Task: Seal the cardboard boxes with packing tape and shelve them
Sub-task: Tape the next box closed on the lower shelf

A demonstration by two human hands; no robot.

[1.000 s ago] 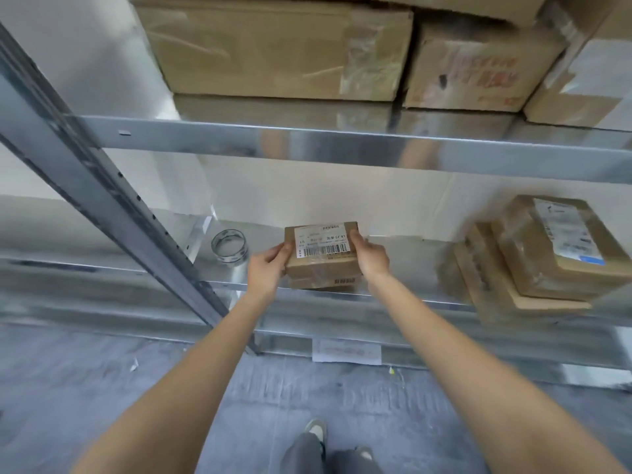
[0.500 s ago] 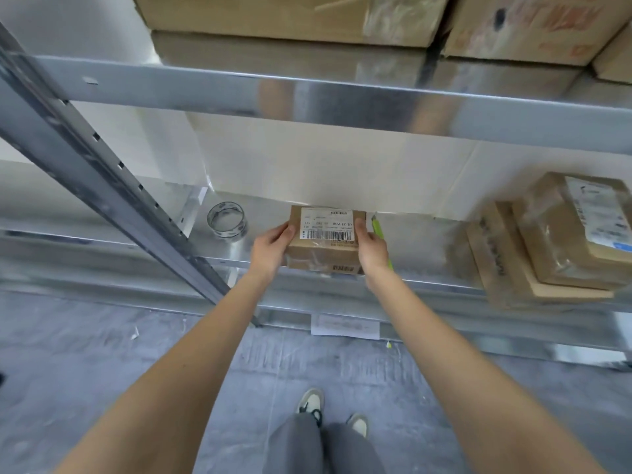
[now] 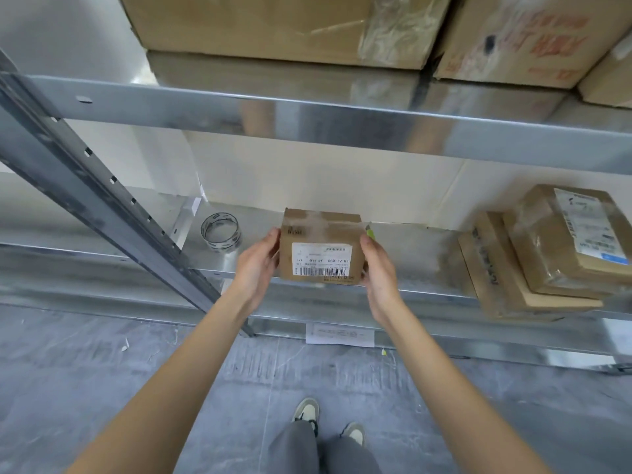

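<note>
A small cardboard box (image 3: pixel 321 248) with a white barcode label facing me sits at the front edge of the lower metal shelf (image 3: pixel 427 244). My left hand (image 3: pixel 258 265) holds its left side and my right hand (image 3: pixel 378 268) holds its right side, with fingertips curled under the lower right corner. Clear tape runs over the box's top. A roll of clear packing tape (image 3: pixel 220 230) lies on the shelf to the left of the box. The tip of a green cutter (image 3: pixel 370 231) shows just behind my right hand.
Two taped boxes (image 3: pixel 547 254) are stacked on the same shelf at the right. Large cartons (image 3: pixel 273 25) fill the upper shelf (image 3: pixel 307 118). A slanted steel upright (image 3: pixel 102 200) crosses the left. A paper sheet (image 3: pixel 338 333) lies on the grey floor below.
The box has been tipped toward me, so its labelled face now points at the camera instead of upward. Both hands stayed on its sides, and my view moved closer.
</note>
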